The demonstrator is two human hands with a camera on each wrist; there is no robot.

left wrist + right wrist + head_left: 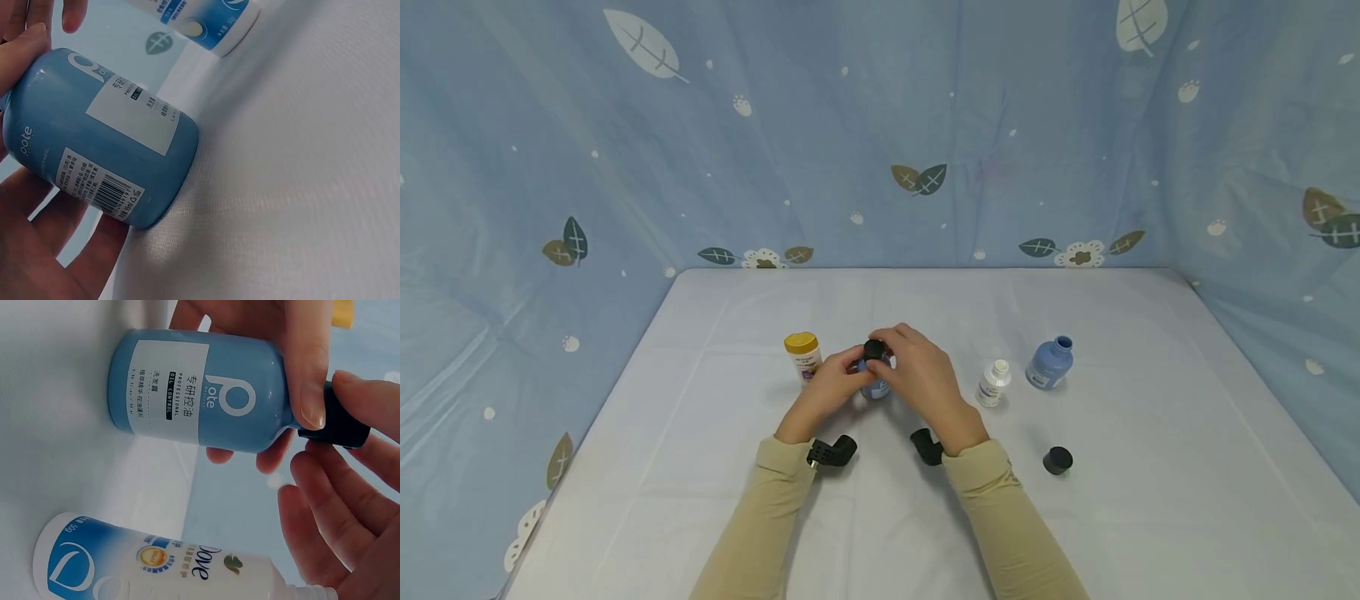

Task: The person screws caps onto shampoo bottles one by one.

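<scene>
A blue shampoo bottle (pixel 237 394) stands upright on the white cloth between both hands; its printed labels show in both wrist views. Fingers of my left hand (pixel 827 387) curl round the bottle, with the thumb up by its neck. At the top, my right hand (pixel 925 375) pinches a black cap (pixel 340 419) between thumb and fingers, over the bottle's neck. Part of the neck is hidden behind the left thumb. Just left of the left hand is a white bottle with a yellow lid (pixel 803 354), partly covered by that hand.
Right of the hands stand a white Dove bottle (pixel 993 383) and a second blue bottle (pixel 1051 363) with its mouth uncovered. Nearer the front right lies another black cap (pixel 1057 460). A blue patterned curtain (pixel 880 125) hangs behind the white-covered table (pixel 1150 400).
</scene>
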